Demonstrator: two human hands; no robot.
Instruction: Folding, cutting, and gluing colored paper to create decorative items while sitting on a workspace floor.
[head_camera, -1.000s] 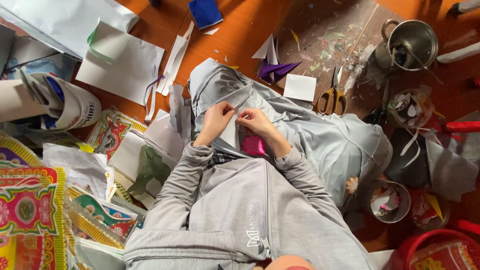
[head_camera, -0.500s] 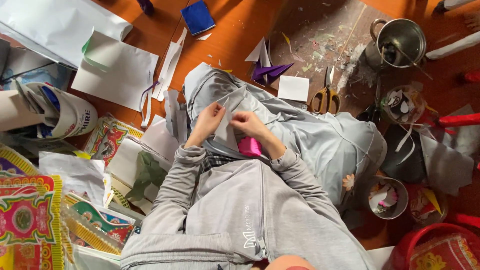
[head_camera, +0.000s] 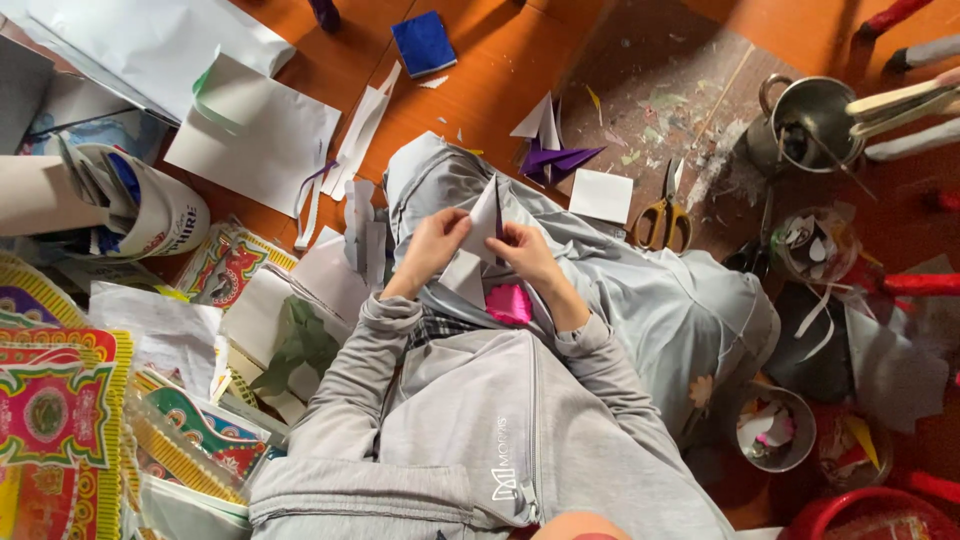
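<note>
Orange floor (head_camera: 500, 70), littered with paper scraps, person seated in the middle with grey-trousered legs stretched toward 12 o'clock. Left hand (head_camera: 432, 248) and right hand (head_camera: 525, 252) meet over the lap, fingers of both pinched closed on a white folded paper piece (head_camera: 478, 240) standing up between them, point toward 12. Pink paper (head_camera: 510, 302) lies on the lap just below the hands, at 6 of them. Purple folded paper (head_camera: 558, 160) and a white square (head_camera: 600, 195) rest on the floor at 1 o'clock; yellow-handled scissors (head_camera: 660, 215) just beside that square at 3. Metal pot (head_camera: 812, 120) with sticks far at 2. White sheets (head_camera: 255, 130) at 10, colourful printed packets (head_camera: 60, 400) at 8.

Risks, as judgement: grip is only at the lower edges, so the tall point could flop or the crease go crooked if one hand presses harder. Thin paper may tear at the fold. Pink paper could slide off the lap if the legs shift. Open scissors close to the knee could get nudged.
</note>
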